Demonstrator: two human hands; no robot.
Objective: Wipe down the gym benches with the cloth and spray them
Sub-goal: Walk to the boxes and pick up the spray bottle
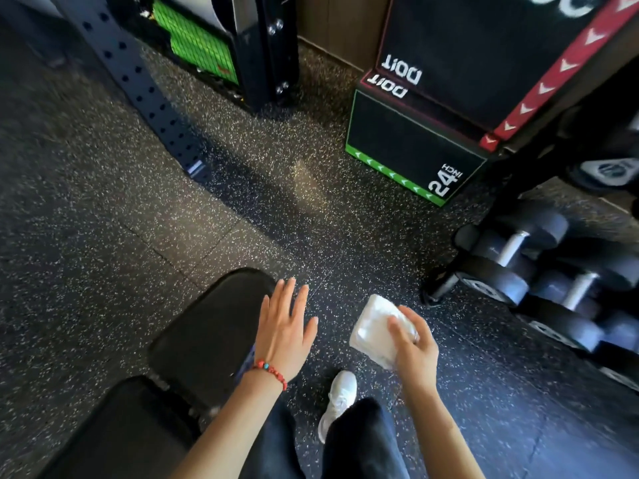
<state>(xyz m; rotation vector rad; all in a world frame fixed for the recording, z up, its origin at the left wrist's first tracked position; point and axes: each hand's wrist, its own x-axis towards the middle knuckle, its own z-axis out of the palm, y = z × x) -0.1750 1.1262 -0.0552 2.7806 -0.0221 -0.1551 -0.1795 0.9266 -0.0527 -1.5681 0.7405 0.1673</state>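
Head view looks down at my two hands over a speckled black rubber floor [173, 219]. My left hand [285, 335] is flat with the fingers spread wide, and it holds nothing. It floats over the right edge of the padded black gym bench [204, 326], which sits at about seven o'clock from the middle of the picture. I cannot tell if the palm touches the pad. My right hand [413, 347] curls round a folded white cloth [375, 331], at about five o'clock. The cloth is in the air, off to the right of the bench and not on it.

I see no spray bottle anywhere. The pad looks dry and dull, with no wet streaks I can make out, so I think the wiping is not yet started here. Spraying and rubbing the whole bench look to be left to do.

Round black dumbbells [518, 264] lie at three o'clock, and a black jump box with green trim [408, 146] stands at one o'clock.
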